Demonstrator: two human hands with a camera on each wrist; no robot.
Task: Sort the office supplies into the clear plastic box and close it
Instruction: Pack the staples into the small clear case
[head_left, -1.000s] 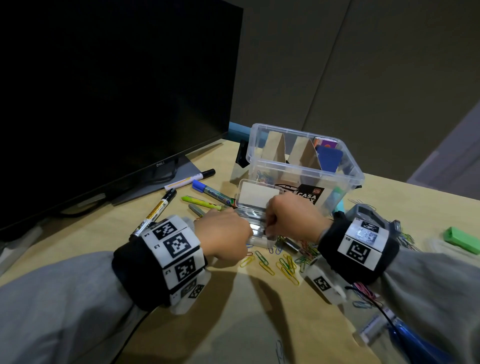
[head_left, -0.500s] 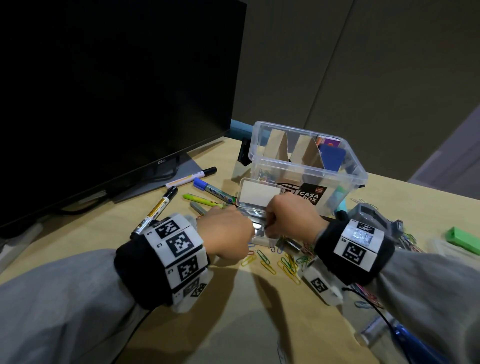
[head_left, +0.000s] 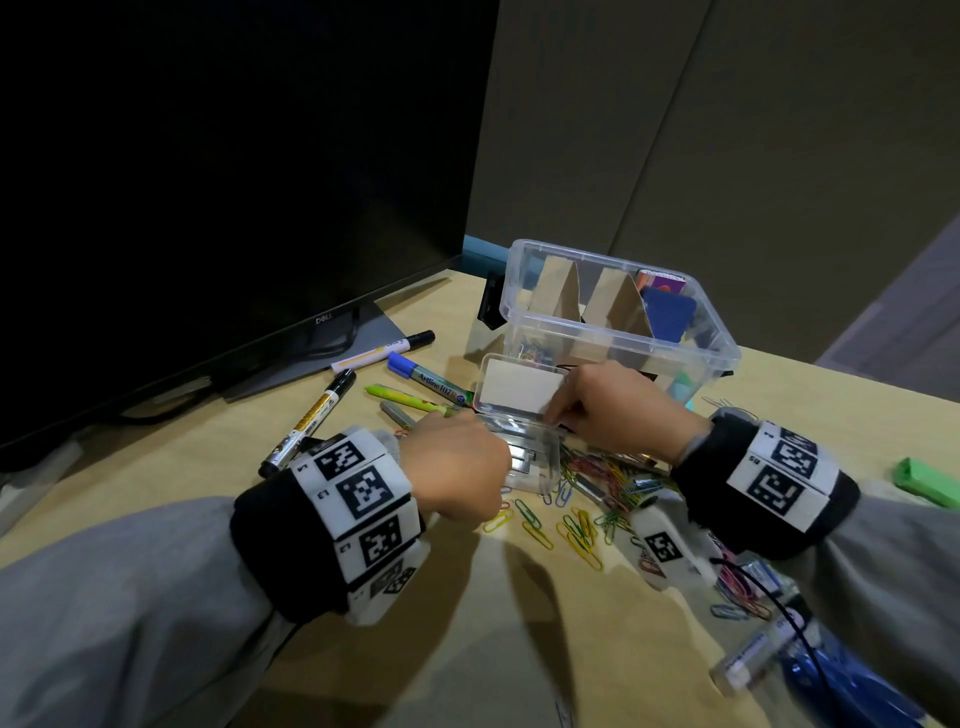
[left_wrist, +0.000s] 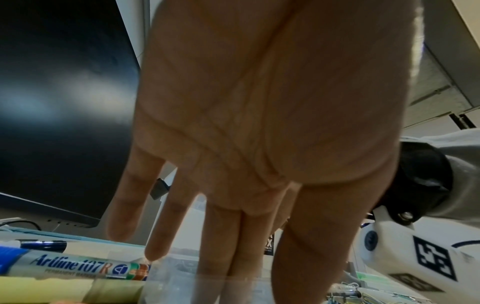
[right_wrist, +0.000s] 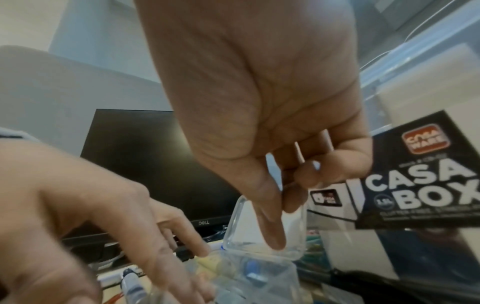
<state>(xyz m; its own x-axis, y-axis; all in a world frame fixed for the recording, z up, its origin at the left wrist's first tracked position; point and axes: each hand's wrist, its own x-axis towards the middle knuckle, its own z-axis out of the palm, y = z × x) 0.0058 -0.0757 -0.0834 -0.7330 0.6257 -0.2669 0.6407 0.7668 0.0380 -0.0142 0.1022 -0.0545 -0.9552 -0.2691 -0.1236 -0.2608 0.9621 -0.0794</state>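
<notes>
The small clear case (head_left: 524, 447) sits on the desk (head_left: 467, 623) just in front of the clear plastic box (head_left: 618, 317), its hinged lid (head_left: 519, 387) standing up and leaning toward the box; the case's long side runs across the view. Compared with a second ago the lid stands more upright and the right hand (head_left: 618, 410) has risen to its right edge, where thumb and fingers pinch it. The left hand (head_left: 457, 470) has stayed at the case's left end; its fingers (left_wrist: 223, 246) are straight and rest against the case wall, gripping nothing. The box is open, with two cardboard dividers (head_left: 563, 293) upright inside. Left of the case lie four markers (head_left: 311, 423), each pointing a different way, one blue-capped (head_left: 428, 382). Loose coloured paper clips (head_left: 576, 525), too many to count, are scattered in front of the case. One dark monitor (head_left: 234, 171) stands at the left.
</notes>
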